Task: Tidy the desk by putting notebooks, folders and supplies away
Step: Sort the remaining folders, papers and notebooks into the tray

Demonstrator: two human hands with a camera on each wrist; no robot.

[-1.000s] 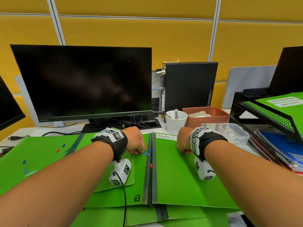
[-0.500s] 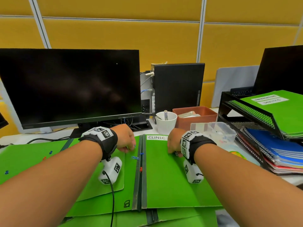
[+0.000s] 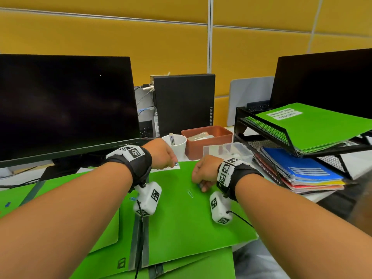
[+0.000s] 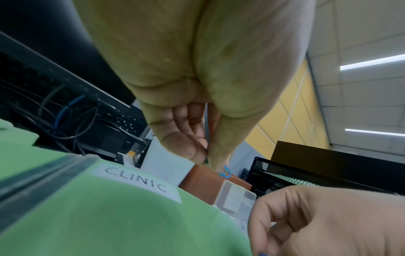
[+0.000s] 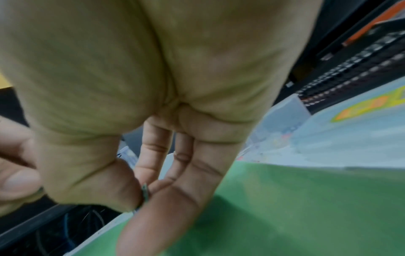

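- The left hand (image 3: 163, 153) hovers over the far edge of the green folder (image 3: 181, 214), its thumb and fingers (image 4: 186, 150) pinching small clips; a blue clip (image 4: 225, 172) sticks out just below the fingertips.
- The right hand (image 3: 204, 172) is low over the same folder, just right of the left hand and apart from it. In the right wrist view its thumb presses a small thin metal piece (image 5: 144, 191) against the forefinger; what the piece is cannot be told for sure.
- The folder lies flat on the tabletop (image 3: 18, 176), on top of other green folders, and carries a white label (image 4: 140, 181) reading "CLINIC" at its far edge.
- A loose paper clip (image 3: 189, 193) lies on the folder cover, near the right hand and not touched.
- More small coloured bits lie on the green folder at far left (image 3: 8, 204).
- Behind the hands stand a white cup (image 3: 177, 143) with a pen in it, a brown tray (image 3: 209, 140) beside it and a clear plastic box (image 3: 237, 150) just right of the tray.
- On the right a black mesh rack (image 3: 265, 127) holds a green folder on its upper shelf and a stack of notebooks (image 3: 302, 170), a blue one on top, on the lower shelf.
- A dark monitor (image 3: 64, 105) stands at left, a black computer case (image 3: 183, 103) behind the cup.
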